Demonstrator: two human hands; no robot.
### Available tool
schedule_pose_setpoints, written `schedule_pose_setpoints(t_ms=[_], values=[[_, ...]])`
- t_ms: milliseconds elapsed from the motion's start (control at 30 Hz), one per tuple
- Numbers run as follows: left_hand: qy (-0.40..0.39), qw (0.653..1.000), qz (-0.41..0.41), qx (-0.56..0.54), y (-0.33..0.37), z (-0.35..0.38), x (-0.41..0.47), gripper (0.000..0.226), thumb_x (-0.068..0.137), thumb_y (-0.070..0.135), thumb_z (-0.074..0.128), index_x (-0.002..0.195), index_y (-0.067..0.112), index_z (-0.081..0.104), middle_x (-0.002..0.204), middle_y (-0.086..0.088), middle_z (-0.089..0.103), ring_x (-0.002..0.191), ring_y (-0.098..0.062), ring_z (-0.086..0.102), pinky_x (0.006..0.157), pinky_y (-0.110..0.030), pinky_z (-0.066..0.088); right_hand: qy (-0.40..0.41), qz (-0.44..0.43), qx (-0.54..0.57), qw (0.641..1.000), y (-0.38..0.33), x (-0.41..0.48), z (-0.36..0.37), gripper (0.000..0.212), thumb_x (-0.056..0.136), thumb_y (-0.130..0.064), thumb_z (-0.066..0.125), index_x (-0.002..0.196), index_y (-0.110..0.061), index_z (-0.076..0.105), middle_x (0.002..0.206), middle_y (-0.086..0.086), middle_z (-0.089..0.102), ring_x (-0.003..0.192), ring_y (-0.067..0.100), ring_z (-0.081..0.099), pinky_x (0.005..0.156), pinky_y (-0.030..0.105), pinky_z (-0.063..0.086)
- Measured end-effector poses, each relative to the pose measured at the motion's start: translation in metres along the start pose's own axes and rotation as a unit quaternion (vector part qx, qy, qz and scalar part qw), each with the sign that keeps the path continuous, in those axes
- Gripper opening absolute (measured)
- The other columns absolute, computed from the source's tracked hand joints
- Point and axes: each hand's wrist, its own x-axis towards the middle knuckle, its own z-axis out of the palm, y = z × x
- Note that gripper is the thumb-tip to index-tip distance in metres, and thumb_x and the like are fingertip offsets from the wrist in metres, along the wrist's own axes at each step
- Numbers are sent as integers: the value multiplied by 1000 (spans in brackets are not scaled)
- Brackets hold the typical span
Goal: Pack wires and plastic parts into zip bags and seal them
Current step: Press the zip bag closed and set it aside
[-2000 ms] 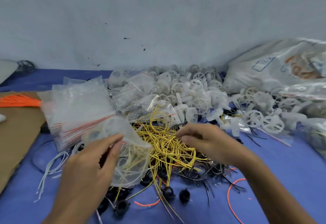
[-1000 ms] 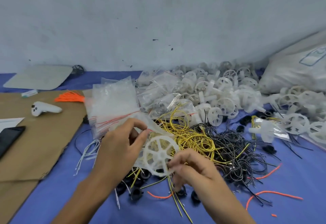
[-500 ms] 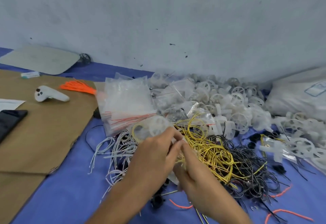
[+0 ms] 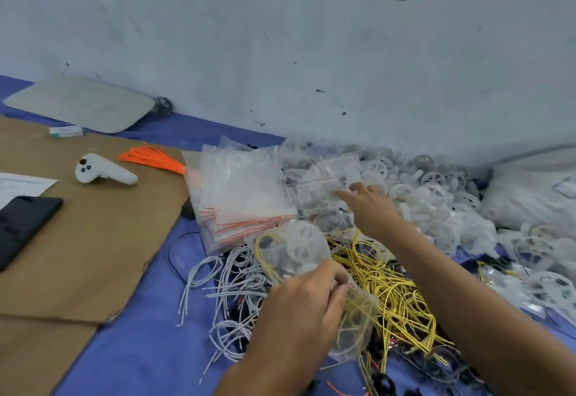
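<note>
At far left we find a flat brown cardboard sheet [image 4: 93,240] carrying a black phone [image 4: 21,227] and a white handheld controller [image 4: 103,173]. Its near edge ends on the blue cloth [image 4: 140,349], which gives us bare room at lower left.

Next comes the stack of empty clear zip bags with red seal strips [image 4: 243,196], then a tangle of thin white wires [image 4: 233,286]. The left hand [image 4: 305,305] grips, fingers curled, a clear zip bag holding a white spoked plastic wheel and what looks like a yellow wire [image 4: 293,249], just above the heap of yellow wires [image 4: 389,286]. The right hand [image 4: 371,208] reaches out, fingers stretched and holding nothing, over the small filled bags [image 4: 324,190] towards the pile of white plastic wheels [image 4: 436,196].

We judge the held bag awaits sealing. We would tuck any stray wire below the mouth, then pinch the strip from one end across. Wires crowd the middle and right, so we would work over the bare cloth to the left.
</note>
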Motion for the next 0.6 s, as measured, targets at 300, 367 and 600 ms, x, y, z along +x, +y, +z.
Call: schedule_pose_setpoints(t_ms=[300,367,600], values=[[8,1000,-25,-1,6,1,6,6,98,44,51,102,41,48,72,26,59,71,7,56,58,-10,37,159,84,218,959,12,-17,-24,8,100,-14,36,98,-20,41,96,8,58,84,28,53,66,42,47],[25,999,-22,15,7,-2,10,7,95,41,56,98,42,51,73,33,56,67,10,54,55,-8,35,197,103,300,928,24,-54,-40,6,103,-23,40,98,-28,39,88,8,62,73,28,57,65,44,51],[94,995,-25,33,8,1,23,12,89,33,69,90,36,57,70,23,57,60,-4,53,52,-22,36,252,61,594,761,0,-196,-67,8,103,-13,47,97,-8,49,78,7,63,62,24,60,53,29,50]])
